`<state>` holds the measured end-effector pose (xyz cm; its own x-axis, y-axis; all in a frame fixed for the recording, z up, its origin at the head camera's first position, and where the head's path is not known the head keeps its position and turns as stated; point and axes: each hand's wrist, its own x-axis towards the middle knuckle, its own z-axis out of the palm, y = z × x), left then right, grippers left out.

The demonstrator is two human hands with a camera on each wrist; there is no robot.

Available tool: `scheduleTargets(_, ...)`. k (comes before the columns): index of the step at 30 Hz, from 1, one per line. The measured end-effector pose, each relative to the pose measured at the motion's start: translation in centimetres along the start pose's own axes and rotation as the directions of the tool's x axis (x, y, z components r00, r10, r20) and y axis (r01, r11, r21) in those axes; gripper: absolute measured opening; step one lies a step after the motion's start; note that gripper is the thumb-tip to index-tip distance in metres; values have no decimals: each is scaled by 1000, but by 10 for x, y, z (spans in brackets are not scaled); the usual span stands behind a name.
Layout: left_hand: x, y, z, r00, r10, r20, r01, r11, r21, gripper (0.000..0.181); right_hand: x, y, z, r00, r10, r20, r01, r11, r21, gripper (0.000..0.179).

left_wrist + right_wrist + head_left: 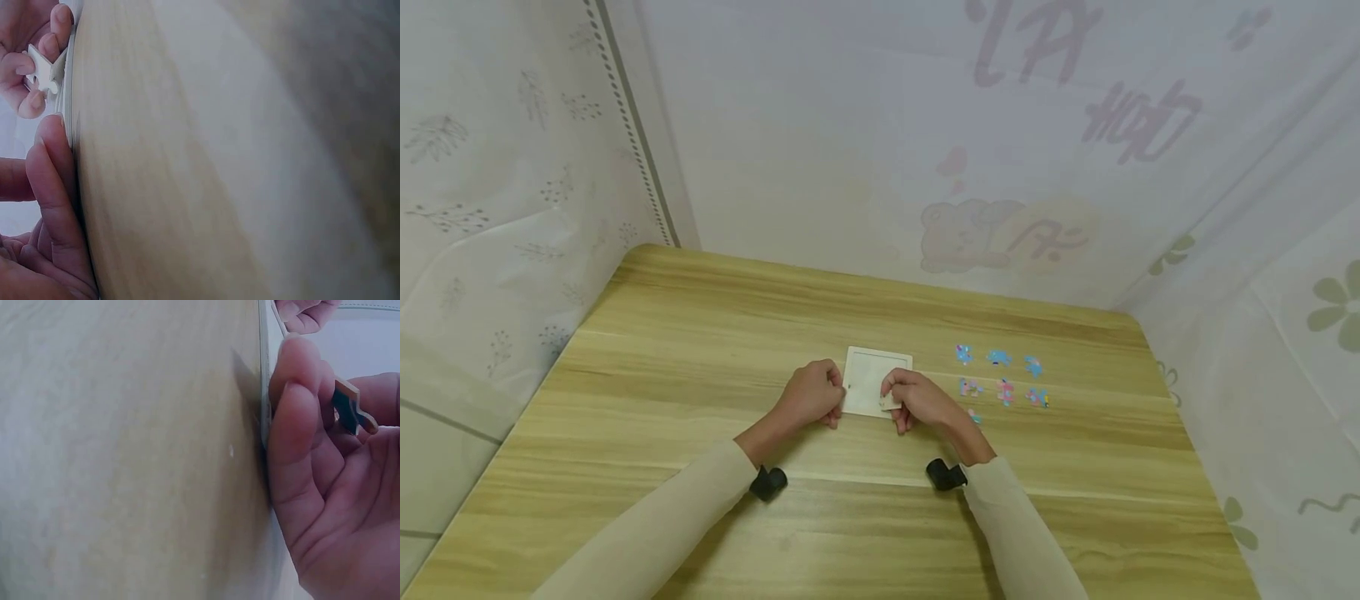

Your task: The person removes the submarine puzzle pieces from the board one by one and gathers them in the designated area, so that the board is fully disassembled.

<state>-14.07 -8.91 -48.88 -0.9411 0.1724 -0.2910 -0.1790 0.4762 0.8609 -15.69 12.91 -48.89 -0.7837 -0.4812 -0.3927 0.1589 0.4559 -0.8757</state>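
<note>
A pale, shallow puzzle tray (868, 367) lies on the table with a thin raised rim. My left hand (815, 393) grips its left edge, with fingers (50, 181) low against the rim in the left wrist view. Over the tray's lower right part, my right hand (917, 398) pinches a jigsaw piece (891, 402) between thumb and fingers. The piece (44, 72) shows its plain pale back in the left wrist view; a dark teal face of the piece (345, 407) appears in the right wrist view. The right hand's lower fingers (294, 419) rest by the tray's edge.
Several loose blue and pink jigsaw pieces (1004, 392) lie in rows right of the tray, one partly behind the right wrist. Both wrists carry black camera mounts (769, 482). The wood-grain table (715, 333) meets a patterned cloth backdrop (820, 167) at its far edge.
</note>
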Motion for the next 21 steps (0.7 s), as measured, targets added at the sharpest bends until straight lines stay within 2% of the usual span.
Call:
scheduleTargets(7,-1,0,-2,1000,-4,9,4,1000,7,3,0,1,-3,998,5,55,-6,1000,13,23)
scheduleTargets(10,-2,1,-2,1000,-2,5,2,1000,8,4,0,0,-2,998,12,54,-13,1000,14,26)
scheduleTargets(17,1,-1,1,1000,-2,3,2,1000,0,3,1,1,4,1000,9,-22,-10,999,-34,33)
scheduleTargets(19,1,-1,1,1000,1,1,-1,1000,4,3,1,1,5,999,4,-51,-7,999,-44,32)
scheduleTargets(21,0,0,1,1000,1,1,-1,1000,6,4,1,2,7,997,-15,-81,7,995,-102,26)
